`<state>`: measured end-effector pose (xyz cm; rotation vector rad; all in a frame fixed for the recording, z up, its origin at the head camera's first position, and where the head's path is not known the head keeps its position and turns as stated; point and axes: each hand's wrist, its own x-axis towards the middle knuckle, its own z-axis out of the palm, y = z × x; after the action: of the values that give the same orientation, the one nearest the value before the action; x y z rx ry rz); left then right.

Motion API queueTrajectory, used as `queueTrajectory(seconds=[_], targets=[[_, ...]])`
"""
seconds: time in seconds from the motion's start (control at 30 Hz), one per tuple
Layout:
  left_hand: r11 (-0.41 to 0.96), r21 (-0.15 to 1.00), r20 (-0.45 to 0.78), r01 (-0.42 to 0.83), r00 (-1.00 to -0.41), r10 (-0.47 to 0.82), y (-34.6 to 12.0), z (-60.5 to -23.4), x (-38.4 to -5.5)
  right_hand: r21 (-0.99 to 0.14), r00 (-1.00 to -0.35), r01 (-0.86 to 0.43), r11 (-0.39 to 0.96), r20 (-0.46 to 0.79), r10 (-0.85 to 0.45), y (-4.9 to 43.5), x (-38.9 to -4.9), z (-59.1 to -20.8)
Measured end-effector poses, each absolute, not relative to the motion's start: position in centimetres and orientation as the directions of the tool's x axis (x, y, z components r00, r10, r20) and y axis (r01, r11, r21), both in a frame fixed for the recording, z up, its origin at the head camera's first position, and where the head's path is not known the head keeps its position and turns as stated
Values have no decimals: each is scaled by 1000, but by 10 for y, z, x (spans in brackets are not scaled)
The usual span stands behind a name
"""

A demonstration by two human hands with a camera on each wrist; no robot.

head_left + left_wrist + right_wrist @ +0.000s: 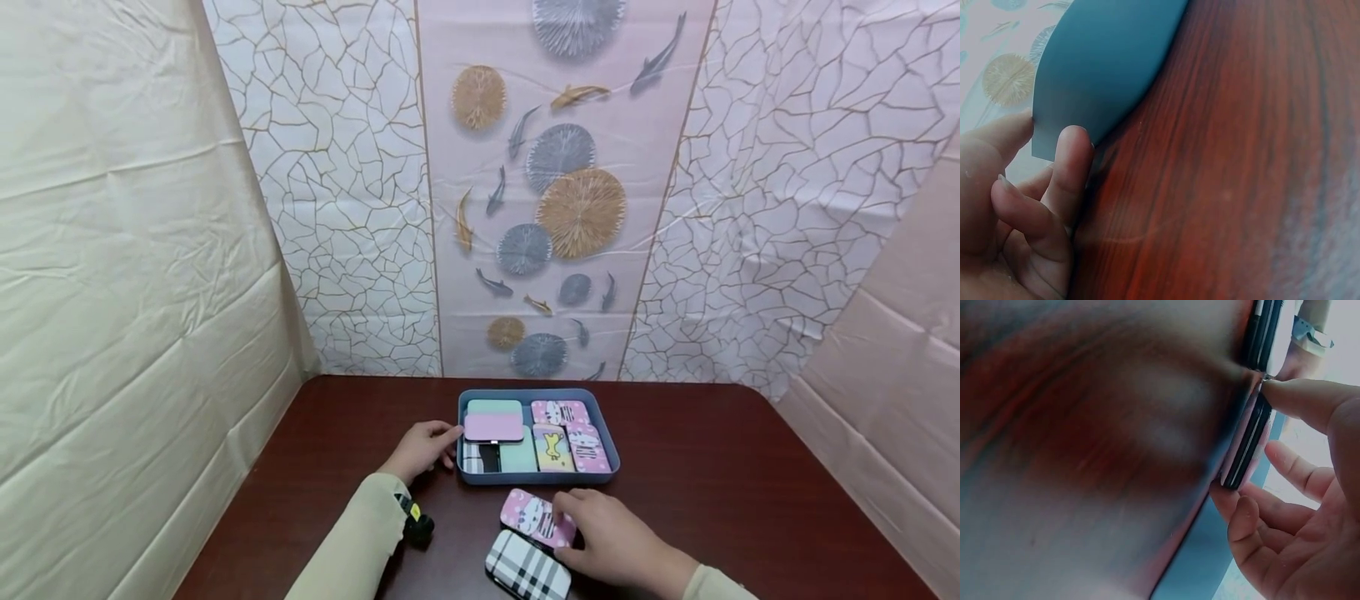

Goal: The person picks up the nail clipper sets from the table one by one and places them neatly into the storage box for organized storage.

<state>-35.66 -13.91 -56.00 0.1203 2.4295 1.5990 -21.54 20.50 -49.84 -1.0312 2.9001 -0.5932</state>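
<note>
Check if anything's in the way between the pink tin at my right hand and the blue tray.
Nothing visible lies on the table between them; only the near wall of the blue tray rises ahead of the pink tin. The plaid tin lies on the opposite side, out of the way.

Gold-veined backdrop (742,167), dark table (697,467)

Ahead of me, a pale pink panel (523,204) with grey and gold discs (581,213) and fish (657,63) runs down the backdrop's middle. Creased cream cloth (142,275) hangs on my left, pinkish cloth (900,358) on my right. The red-brown, wood-grained table has rounded far corners and catches light.
</note>
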Motion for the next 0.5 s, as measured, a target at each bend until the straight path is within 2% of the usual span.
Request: queueTrajectory(seconds=[0.23, 0.4, 0.5], targets=[[393, 918, -145, -56, -968, 203, -137, -560, -358, -320, -827, -560, 764, 165, -537, 226, -209, -496], [394, 917, -150, -57, -967, 208, -138, -558, -356, -327, -889, -447, 833, 61, -453, 239, -201, -492], [395, 917, -147, -56, -968, 204, -138, -558, -355, -294, -921, -366, 883, -23, -389, 240, -195, -489]])
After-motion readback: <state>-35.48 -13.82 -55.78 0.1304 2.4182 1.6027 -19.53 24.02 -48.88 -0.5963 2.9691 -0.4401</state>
